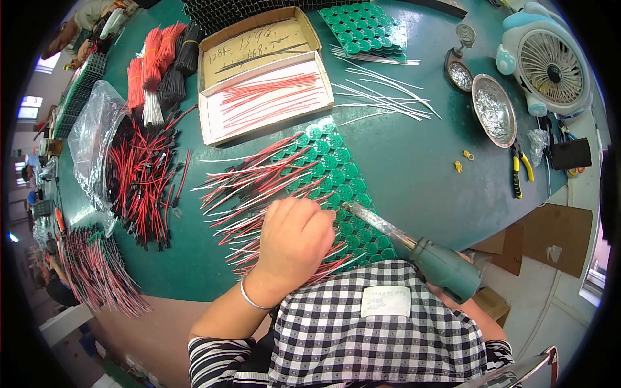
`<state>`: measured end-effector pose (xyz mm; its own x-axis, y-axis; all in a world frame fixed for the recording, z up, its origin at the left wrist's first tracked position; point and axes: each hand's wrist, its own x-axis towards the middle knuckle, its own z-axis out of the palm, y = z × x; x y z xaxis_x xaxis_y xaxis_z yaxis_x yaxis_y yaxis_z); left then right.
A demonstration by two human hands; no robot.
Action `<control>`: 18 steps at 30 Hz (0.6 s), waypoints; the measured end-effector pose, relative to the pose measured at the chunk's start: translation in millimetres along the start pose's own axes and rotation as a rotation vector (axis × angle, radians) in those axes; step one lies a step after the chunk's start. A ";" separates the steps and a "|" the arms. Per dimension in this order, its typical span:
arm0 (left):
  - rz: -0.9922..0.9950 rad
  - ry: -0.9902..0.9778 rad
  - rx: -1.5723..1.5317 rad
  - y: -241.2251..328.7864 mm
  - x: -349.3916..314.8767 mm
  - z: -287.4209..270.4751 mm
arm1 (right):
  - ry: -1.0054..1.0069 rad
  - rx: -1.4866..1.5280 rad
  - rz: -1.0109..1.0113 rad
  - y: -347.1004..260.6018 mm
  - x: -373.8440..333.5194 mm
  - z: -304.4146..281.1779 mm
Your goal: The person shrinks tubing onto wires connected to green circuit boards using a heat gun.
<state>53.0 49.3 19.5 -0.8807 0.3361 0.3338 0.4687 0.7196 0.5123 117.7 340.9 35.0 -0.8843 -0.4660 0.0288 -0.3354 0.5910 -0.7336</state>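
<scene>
My left hand [296, 234] is closed, knuckles up, over red, black and white wires [249, 184] beside a panel of round green circuit boards [349, 187]. Its fingertips are turned under, so what they pinch is hidden. Many wires lie across the panel's left part, their ends on the boards. My right hand [442, 295], mostly hidden behind a thick green handle, grips a soldering iron [446, 268]. The iron's metal barrel points up and left, and its tip is over the boards, just right of my left fingers.
A cardboard box [210, 119] of red wires stands beyond the panel, with loose white wires [388, 97] and stacked green panels [365, 29] nearby. Wire bundles [145, 178] lie left. Right are a metal dish [493, 110], yellow-handled pliers [517, 171] and a fan [550, 68].
</scene>
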 end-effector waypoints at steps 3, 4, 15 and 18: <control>0.006 -0.010 0.004 -0.6 1.3 0.7 | 0.076 0.366 0.277 -4.0 -0.8 3.5; 0.003 -0.015 0.005 -0.3 1.2 0.5 | 0.068 0.228 0.105 -2.2 6.0 0.5; -0.004 -0.002 0.003 0.0 1.5 2.0 | 0.005 0.186 0.034 2.5 -3.5 2.7; -0.006 -0.007 0.001 0.6 3.3 3.5 | -0.009 0.186 0.046 1.2 -0.3 0.5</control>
<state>50.2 53.0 18.1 -0.8838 0.3362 0.3253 0.4637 0.7218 0.5138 117.7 341.5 33.7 -0.8942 -0.4475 -0.0129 -0.2281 0.4802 -0.8470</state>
